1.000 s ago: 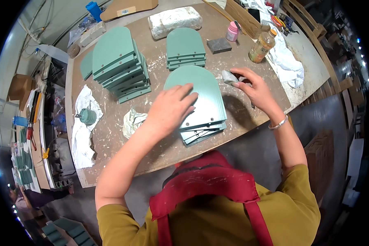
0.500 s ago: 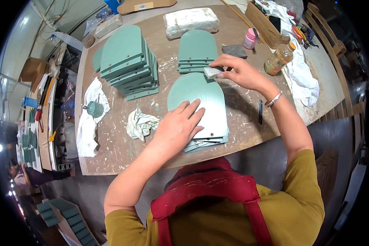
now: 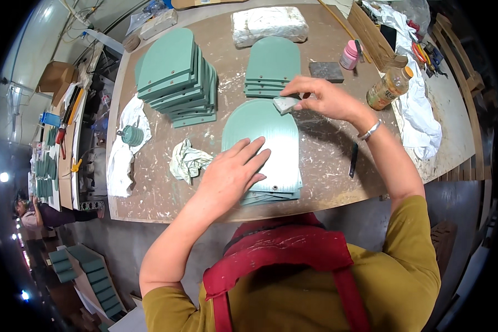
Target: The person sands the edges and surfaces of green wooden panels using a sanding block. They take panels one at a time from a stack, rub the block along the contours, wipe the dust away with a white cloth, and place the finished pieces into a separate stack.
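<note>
A green arch-shaped board [image 3: 271,133] lies on top of a small stack at the table's near edge. My left hand [image 3: 232,174] presses flat on its lower left part, fingers spread. My right hand [image 3: 321,97] grips a small grey sanding pad [image 3: 285,104] against the board's rounded far end. A second low stack of green boards [image 3: 272,63] lies just beyond it. A taller, fanned stack [image 3: 177,77] stands to the left.
A crumpled rag [image 3: 187,160] lies left of my left hand. A dark sanding block [image 3: 326,71], pink bottle [image 3: 349,54], amber bottle [image 3: 388,88], black marker [image 3: 353,160] and white cloths [image 3: 420,110] sit right. A wrapped white bundle [image 3: 268,23] is at the back. A person [image 3: 33,213] stands far left.
My right hand has carried the pad from the board's right side up to its rounded far end. My left hand has slid down to the board's lower left part.
</note>
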`<act>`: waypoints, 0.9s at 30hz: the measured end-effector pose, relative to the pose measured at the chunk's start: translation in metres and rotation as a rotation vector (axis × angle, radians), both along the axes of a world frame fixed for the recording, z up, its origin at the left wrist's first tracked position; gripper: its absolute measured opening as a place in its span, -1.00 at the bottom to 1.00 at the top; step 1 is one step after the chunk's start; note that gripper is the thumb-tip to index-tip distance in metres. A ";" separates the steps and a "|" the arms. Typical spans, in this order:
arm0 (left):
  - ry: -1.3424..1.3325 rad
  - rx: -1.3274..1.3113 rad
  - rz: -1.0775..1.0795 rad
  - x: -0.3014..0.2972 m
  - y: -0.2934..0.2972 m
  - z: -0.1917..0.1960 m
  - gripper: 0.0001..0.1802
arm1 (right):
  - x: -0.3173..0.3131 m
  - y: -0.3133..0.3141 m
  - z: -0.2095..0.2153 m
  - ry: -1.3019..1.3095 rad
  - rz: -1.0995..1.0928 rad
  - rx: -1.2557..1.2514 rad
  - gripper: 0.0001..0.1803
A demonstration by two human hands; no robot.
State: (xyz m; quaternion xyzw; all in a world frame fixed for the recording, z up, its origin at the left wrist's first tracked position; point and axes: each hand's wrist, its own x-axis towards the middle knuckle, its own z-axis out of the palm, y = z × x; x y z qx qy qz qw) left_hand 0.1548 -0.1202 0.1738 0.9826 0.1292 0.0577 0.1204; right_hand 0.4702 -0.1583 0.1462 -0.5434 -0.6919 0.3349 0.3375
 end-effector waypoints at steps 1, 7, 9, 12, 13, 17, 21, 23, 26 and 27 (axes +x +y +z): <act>0.002 0.008 0.004 0.000 0.000 0.000 -0.48 | 0.001 -0.005 -0.001 -0.021 -0.004 0.009 -0.55; 0.006 0.025 0.016 0.002 -0.002 -0.001 -0.46 | -0.017 -0.061 -0.013 0.019 -0.165 0.125 -0.58; 0.000 0.032 0.020 0.002 -0.001 -0.002 -0.46 | -0.035 -0.086 -0.016 0.000 -0.258 0.160 -0.57; -0.004 0.026 0.011 0.002 0.000 -0.002 -0.46 | -0.070 -0.120 -0.015 -0.128 -0.343 0.255 -0.58; -0.010 0.024 0.019 0.001 0.000 -0.002 -0.45 | -0.078 -0.134 -0.010 -0.124 -0.300 0.227 -0.59; -0.018 0.021 0.019 0.002 -0.003 -0.003 -0.46 | -0.081 -0.163 0.009 0.190 -0.215 0.049 -0.58; -0.092 -0.020 -0.049 -0.004 0.005 -0.004 -0.50 | -0.072 -0.166 0.018 0.399 -0.401 0.034 -0.60; -0.223 -0.090 0.102 -0.019 0.023 -0.001 -0.57 | -0.077 -0.165 0.018 0.514 -0.516 0.000 -0.60; -0.457 -0.104 0.310 -0.060 0.066 0.011 -0.67 | -0.096 -0.164 0.018 0.564 -0.659 0.028 -0.53; -0.470 -0.147 0.413 -0.075 0.073 0.012 -0.70 | -0.104 -0.162 0.019 0.612 -0.685 0.023 -0.55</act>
